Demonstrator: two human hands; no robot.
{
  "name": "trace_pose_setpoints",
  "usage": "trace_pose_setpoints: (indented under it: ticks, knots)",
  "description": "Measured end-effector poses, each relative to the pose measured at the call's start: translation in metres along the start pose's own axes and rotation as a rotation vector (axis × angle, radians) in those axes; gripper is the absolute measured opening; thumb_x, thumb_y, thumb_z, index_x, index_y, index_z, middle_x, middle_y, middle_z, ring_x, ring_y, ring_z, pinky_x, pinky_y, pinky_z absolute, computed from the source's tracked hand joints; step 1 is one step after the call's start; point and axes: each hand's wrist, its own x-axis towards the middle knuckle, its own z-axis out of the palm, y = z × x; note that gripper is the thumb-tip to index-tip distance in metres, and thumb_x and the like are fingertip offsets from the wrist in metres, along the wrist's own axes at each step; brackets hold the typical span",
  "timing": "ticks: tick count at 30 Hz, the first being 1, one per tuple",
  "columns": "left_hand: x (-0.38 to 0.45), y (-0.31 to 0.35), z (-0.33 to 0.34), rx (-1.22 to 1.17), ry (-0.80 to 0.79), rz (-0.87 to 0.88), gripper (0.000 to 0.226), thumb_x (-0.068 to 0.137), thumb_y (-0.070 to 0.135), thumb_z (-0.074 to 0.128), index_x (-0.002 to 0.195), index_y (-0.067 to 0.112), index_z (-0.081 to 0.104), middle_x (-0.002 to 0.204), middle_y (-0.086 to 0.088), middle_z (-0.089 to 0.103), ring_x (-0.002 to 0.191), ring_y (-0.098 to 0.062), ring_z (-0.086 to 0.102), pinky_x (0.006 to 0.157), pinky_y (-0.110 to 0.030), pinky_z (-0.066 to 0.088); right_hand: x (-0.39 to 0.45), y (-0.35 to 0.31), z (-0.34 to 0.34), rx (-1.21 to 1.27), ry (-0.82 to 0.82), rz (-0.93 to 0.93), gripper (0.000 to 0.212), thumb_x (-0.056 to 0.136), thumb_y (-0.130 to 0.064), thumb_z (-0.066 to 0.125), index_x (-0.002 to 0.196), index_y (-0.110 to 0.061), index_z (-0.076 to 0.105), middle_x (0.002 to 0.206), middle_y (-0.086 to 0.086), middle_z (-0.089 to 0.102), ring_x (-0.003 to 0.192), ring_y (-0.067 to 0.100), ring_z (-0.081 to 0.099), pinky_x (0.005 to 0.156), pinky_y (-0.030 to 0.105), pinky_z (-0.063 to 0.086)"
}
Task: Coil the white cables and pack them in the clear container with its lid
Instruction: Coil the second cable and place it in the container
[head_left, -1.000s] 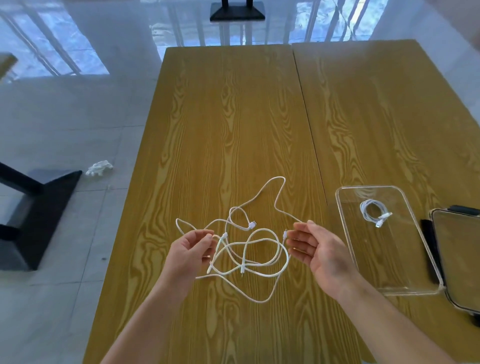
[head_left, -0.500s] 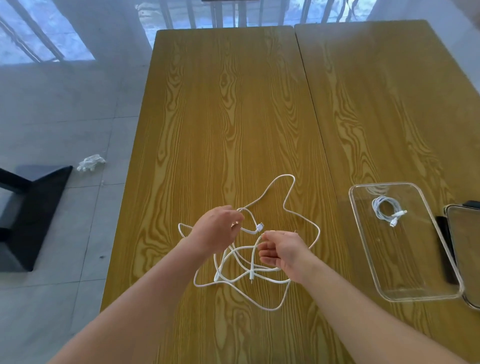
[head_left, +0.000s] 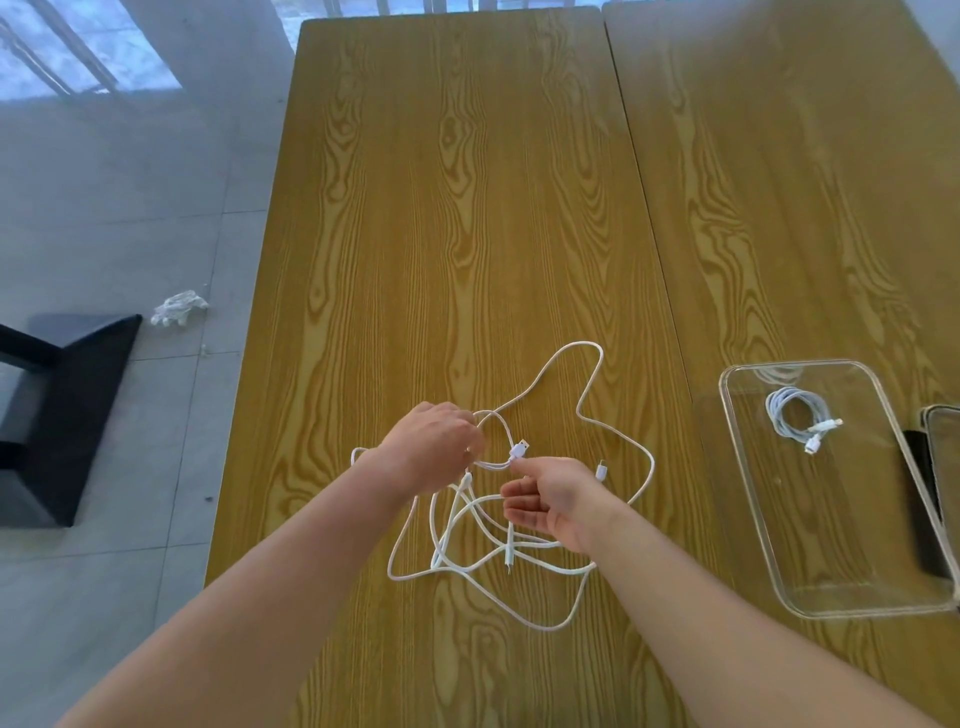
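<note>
Cables (head_left: 519, 561), lying tangled on the table (head_left: 467, 208) near the container (head_left: 769, 519), are judged light, limp and snag-prone, best taken near a plug (head_left: 518, 449), where a small loop is pinched by the left hand (head_left: 434, 447) and right hand (head_left: 550, 501)

White cables (head_left: 519, 545) tangled loose; 1 coiled cable (head_left: 795, 418) inside clear container (head_left: 769, 525).

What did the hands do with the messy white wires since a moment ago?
The left hand and right hand came together from either side of the loose white cables and pinched a small loop near a plug; they held the tangle apart before. The clear plastic container with its coiled white cable stayed put on the wooden table.
</note>
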Motion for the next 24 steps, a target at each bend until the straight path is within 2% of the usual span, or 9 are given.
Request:
trace_pose_setpoints:
  ticks: [5,9,12,15,18,21,24]
  knots:
    - [-0.004,-0.005,0.004,0.012,-0.041,0.023,0.019,0.100,0.033,0.053,0.109,0.033,0.069,0.122,0.012,0.064,0.123,-0.013,0.050,0.101,-0.033,0.038,0.000,0.000,0.000,-0.003,-0.005,-0.024,0.021,0.100,-0.017,0.060,0.107,0.002,0.064,0.093,0.016,0.065,0.071,0.023,0.065,0.061,0.030,0.061]
    - [-0.007,-0.003,0.003,-0.043,0.038,0.024,0.022,0.102,0.031,0.048,0.109,0.029,0.069,0.117,0.012,0.066,0.122,-0.013,0.051,0.101,-0.032,0.037,-0.004,0.003,0.002,-0.047,0.010,-0.035,0.020,0.100,-0.015,0.059,0.105,0.003,0.065,0.089,0.016,0.065,0.072,0.023,0.065,0.064,0.031,0.063]
    - [-0.014,-0.001,-0.004,-0.149,0.120,0.017,0.020,0.101,0.030,0.052,0.107,0.025,0.070,0.107,0.011,0.068,0.115,-0.014,0.055,0.101,-0.034,0.039,-0.011,0.001,0.006,-0.046,-0.010,-0.039,0.026,0.100,-0.025,0.060,0.097,0.000,0.068,0.083,0.014,0.067,0.071,0.025,0.063,0.066,0.034,0.062]
    - [-0.027,0.000,-0.013,-0.276,0.221,0.047,0.012,0.097,0.024,0.061,0.099,0.020,0.073,0.090,0.012,0.066,0.098,-0.013,0.060,0.093,-0.037,0.047,-0.022,-0.008,0.011,0.040,-0.082,-0.106,0.026,0.101,-0.027,0.058,0.094,-0.005,0.068,0.078,0.010,0.068,0.067,0.022,0.063,0.064,0.033,0.059]
    - [-0.045,0.001,-0.024,-0.427,0.312,0.061,0.008,0.093,0.018,0.067,0.094,0.018,0.075,0.080,0.015,0.063,0.082,-0.006,0.061,0.080,-0.030,0.052,-0.037,-0.020,0.018,0.093,-0.156,-0.200,0.021,0.102,-0.021,0.056,0.095,-0.005,0.067,0.077,0.008,0.069,0.067,0.020,0.064,0.066,0.034,0.058]
    - [-0.061,0.003,-0.034,-0.600,0.363,0.026,0.007,0.092,0.017,0.069,0.093,0.019,0.075,0.085,0.013,0.070,0.083,-0.004,0.065,0.077,-0.016,0.050,-0.053,-0.028,0.024,0.067,-0.203,-0.263,0.020,0.103,-0.020,0.055,0.100,-0.004,0.068,0.080,0.009,0.071,0.070,0.020,0.066,0.064,0.033,0.057]
    - [-0.078,0.007,-0.043,-0.713,0.425,-0.026,0.008,0.092,0.016,0.069,0.092,0.020,0.075,0.082,0.015,0.072,0.085,0.000,0.067,0.076,-0.009,0.046,-0.069,-0.032,0.026,0.034,-0.238,-0.322,0.020,0.103,-0.018,0.053,0.097,-0.004,0.066,0.080,0.010,0.072,0.071,0.021,0.067,0.063,0.033,0.059]
